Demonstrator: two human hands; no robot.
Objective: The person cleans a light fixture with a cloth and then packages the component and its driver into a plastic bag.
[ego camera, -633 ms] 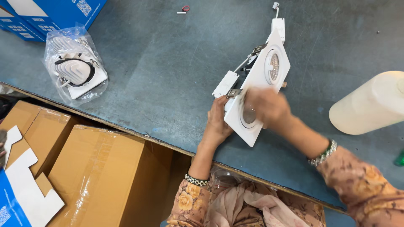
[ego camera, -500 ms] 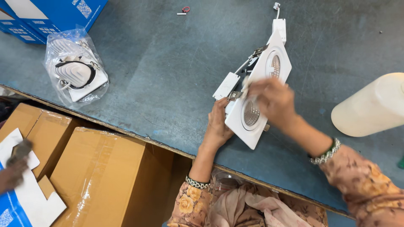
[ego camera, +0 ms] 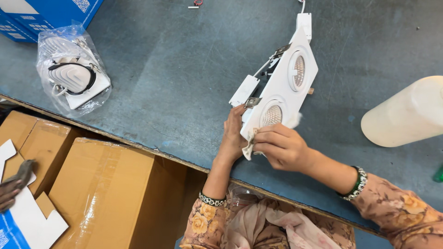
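Observation:
A white twin-lamp recessed light fitting [ego camera: 285,87] lies tilted on the grey table [ego camera: 175,69], with two round lenses and metal spring clips on its left side. Small white driver boxes [ego camera: 244,90] hang off it on wires. My left hand [ego camera: 233,133] holds the fitting's near left edge from beneath. My right hand [ego camera: 281,147] is closed on a small whitish cloth [ego camera: 251,138] pressed against the fitting's near corner, just below the nearer lens.
A similar white light in a clear plastic bag [ego camera: 71,76] lies at the left. A blue carton [ego camera: 41,14] is at the top left. A cream plastic container [ego camera: 408,115] lies at the right. Brown cardboard boxes [ego camera: 101,193] stand below the table edge; another person's hand [ego camera: 11,189] shows at far left.
My right hand has slid from the middle of the fitting down to its near corner. The view has shifted slightly.

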